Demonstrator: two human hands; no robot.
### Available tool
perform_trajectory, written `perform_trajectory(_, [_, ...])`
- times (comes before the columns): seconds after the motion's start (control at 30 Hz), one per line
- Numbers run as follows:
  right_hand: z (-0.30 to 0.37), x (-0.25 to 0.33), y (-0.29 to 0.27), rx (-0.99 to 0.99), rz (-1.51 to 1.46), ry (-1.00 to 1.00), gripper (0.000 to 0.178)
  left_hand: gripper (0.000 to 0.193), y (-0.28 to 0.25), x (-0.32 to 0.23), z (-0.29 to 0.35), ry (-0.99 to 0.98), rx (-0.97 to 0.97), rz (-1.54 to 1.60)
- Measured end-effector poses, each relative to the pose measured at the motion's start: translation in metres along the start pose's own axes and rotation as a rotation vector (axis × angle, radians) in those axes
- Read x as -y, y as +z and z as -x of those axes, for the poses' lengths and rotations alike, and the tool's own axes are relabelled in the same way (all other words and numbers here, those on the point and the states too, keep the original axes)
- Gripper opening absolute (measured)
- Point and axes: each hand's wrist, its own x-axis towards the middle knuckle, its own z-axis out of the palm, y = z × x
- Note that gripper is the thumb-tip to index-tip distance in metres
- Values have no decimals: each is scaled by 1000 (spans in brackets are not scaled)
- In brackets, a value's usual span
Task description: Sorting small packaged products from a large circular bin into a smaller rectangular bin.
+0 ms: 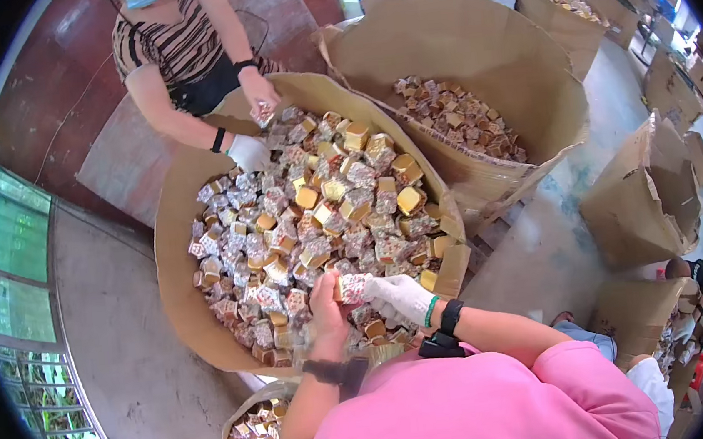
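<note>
Between my two hands is a small square tin-like block (352,288) with a red-and-white patterned side. My left hand (327,313), bare, grips its left end with the thumb on top. At the opposite end, the fingers of my right hand (403,300), in a white knit glove, are closed on it. Both hands are over the near part of a big cardboard bin (183,318). Inside lies a heap of similar blocks (308,198), gold or patterned, many with shiny clear wrap. What my fingers press on the block's underside is hidden.
Across the bin a person (179,59) reaches into the heap, one gloved hand (250,151) among the blocks. A second large bin (512,46) with blocks stands at the right. A smaller container (229,427) of blocks is near my left side. More cardboard bins (634,203) stand farther right.
</note>
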Motion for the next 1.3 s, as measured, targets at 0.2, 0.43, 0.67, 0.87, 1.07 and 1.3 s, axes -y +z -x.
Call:
perform_trajectory(0.2, [-5,5,-1,-95,-98,6,33,35,14,4,6,-259,-88,188])
perform_trajectory(0.43, [-15,-15,-19,27,-259,8,31,33,9,33,-3,-439,-84,534])
perform_trajectory(0.67, [-37,-40,-75,16,-563,-141,8,33,-19,41,-24,-415,-153,335])
perform_trajectory(0.87, [-16,-25,-102,13,-782,-129,10,28,-59,63,-70,-100,-35,-518])
perform_trajectory(1.07, [-10,-31,-102,78,-492,-230,7,41,35,59,-90,15,96,-1211])
perform_trajectory(1.3, [-12,-42,-110,154,-609,-159,9,54,83,35,-109,-341,246,-1516])
